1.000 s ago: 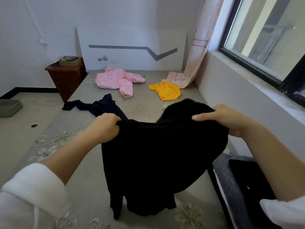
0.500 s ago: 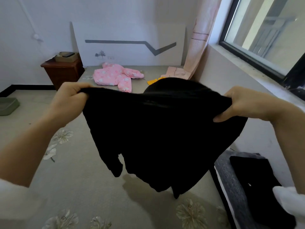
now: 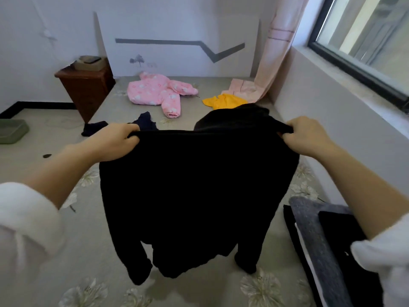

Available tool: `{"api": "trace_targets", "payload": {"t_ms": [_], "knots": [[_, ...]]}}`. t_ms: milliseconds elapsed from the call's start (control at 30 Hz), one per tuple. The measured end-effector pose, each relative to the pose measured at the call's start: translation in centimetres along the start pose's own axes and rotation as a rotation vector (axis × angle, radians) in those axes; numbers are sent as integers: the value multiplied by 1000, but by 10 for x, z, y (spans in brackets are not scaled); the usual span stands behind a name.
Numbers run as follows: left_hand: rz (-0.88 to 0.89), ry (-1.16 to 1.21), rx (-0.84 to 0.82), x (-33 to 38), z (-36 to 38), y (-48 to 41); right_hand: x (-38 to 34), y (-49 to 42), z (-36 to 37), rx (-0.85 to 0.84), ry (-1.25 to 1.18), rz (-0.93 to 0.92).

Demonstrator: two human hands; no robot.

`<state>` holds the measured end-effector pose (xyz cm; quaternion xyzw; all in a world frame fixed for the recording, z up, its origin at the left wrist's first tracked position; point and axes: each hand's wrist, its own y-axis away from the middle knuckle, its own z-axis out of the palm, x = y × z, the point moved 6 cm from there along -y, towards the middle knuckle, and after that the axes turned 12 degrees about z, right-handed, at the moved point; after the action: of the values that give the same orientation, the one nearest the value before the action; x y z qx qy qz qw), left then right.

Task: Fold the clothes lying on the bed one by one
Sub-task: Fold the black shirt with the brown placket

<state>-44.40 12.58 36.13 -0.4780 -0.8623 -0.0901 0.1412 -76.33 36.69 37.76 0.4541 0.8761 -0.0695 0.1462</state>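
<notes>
Black top [image 3: 194, 196] hangs spread in the air over the bed [image 3: 66, 251], held up by its upper edge w/ both hands. Left hand [image 3: 115, 142] has its fingers [image 3: 132, 135] curled shut on the top's left shoulder; right hand [image 3: 307, 136] has fingers [image 3: 290, 137] pinched closed on the right shoulder. Cloth is stretched fairly taut btwn the two grips, so the top's body drops straight down below the fingers, front facing the camera. Two sleeves dangle at the bottom, left one lower, both ends just above the bed; can't tell if they touch it. A hood or collar part bulges up behind the upper edge, nearer the right hand.

Relative to the top: navy garment [image 3: 143, 121] lies on the bed just behind it, by the left hand, partly hidden. Pink jacket [image 3: 155, 91] lies farther behind, well apart, near the headboard. Yellow garment [image 3: 223, 101] sits behind the top's right side, its near edge covered by the top. Right of the top, low in view, a stack [image 3: 309, 229] of grey and black folded items rests on the bed, under the right forearm. Nightstand [image 3: 88, 85] stands far behind-left, off the bed.
</notes>
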Motion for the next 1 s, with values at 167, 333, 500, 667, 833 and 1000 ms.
{"api": "trace_targets", "payload": {"t_ms": [167,333,500,667,833,1000], "knots": [[-85,-129,18,-28,4,-39,-19,-31,40,-271,-658,270],[-177,-420,298,-44,-24,-42,-35,-35,25,-14,-887,94],[-140,208,554,-60,-13,-14,-35,17,13,312,-627,-209],[-208,325,485,-96,74,33,-1,57,89,174,-338,-349],[-355,343,185,-129,204,83,41,112,213,-264,-1,-194],[-452,382,-126,-143,320,144,71,173,331,-576,162,-13]]}}
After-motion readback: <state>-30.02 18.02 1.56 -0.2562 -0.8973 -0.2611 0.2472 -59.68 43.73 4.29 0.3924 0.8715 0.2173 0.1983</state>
